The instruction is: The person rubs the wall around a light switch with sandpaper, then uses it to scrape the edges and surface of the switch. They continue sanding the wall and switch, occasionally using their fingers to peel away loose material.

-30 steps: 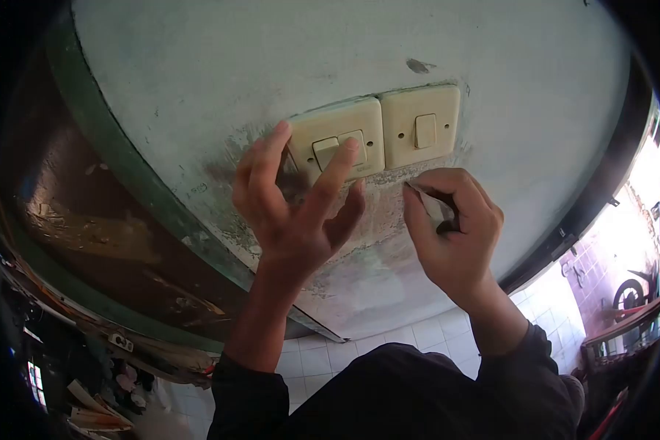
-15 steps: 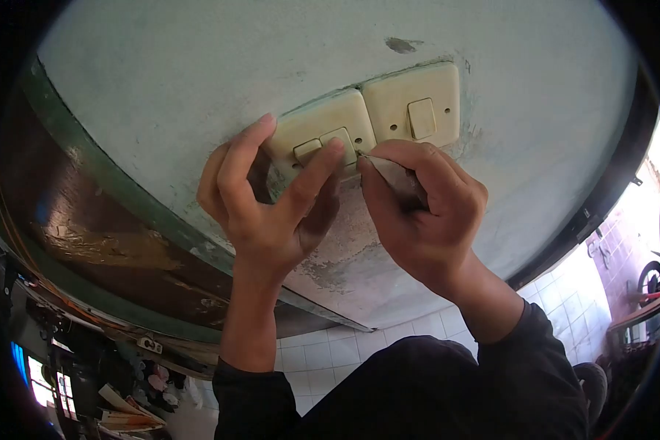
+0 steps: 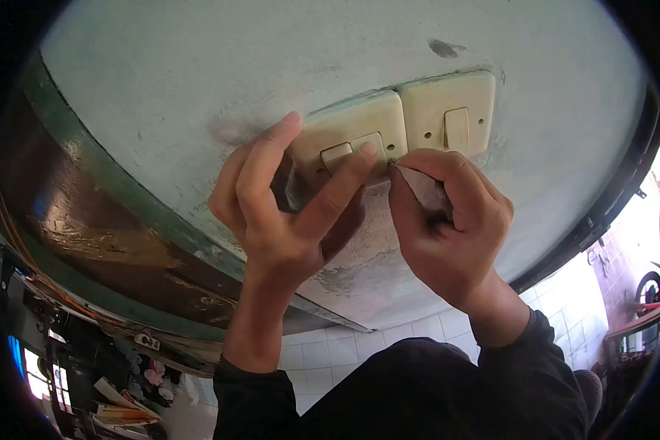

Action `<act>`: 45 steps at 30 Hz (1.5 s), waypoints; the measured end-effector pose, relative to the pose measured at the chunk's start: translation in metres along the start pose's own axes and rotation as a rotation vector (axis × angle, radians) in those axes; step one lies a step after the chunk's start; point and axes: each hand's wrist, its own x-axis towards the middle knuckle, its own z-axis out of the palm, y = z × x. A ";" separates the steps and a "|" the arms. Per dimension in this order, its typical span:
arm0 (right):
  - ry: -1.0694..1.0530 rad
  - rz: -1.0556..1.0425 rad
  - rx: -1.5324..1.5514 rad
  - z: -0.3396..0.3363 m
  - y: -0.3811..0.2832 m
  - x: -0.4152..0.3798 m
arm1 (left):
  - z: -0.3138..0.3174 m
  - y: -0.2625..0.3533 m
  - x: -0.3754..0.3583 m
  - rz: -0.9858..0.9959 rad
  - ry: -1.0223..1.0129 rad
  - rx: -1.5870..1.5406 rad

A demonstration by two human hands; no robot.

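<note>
Two cream light switch plates sit side by side on the wall. The left switch plate (image 3: 359, 117) has two rockers, and the right switch plate (image 3: 458, 95) has one. My left hand (image 3: 279, 227) spreads over the left plate. One of its fingertips rests on the right-hand rocker, another finger is at the plate's upper left edge, and the thumb is partly hidden below. My right hand (image 3: 455, 220) is closed in a pinch on a folded greyish paper-like piece (image 3: 422, 187). The piece's pointed tip meets the lower right corner of the left plate.
The pale green wall (image 3: 330, 44) has worn, peeling paint below the plates and a dark chip (image 3: 445, 49) above. To the left runs a green frame with a brown panel (image 3: 103, 227). White floor tiles (image 3: 418, 326) lie below. A wheel (image 3: 649, 287) shows at the far right.
The plates and both hands now appear farther right and slightly lower, as the view has shifted. Both hands keep about the same places on the left plate.
</note>
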 end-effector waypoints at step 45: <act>-0.007 -0.083 -0.073 -0.001 0.003 0.002 | 0.006 0.004 0.007 -0.005 0.114 -0.056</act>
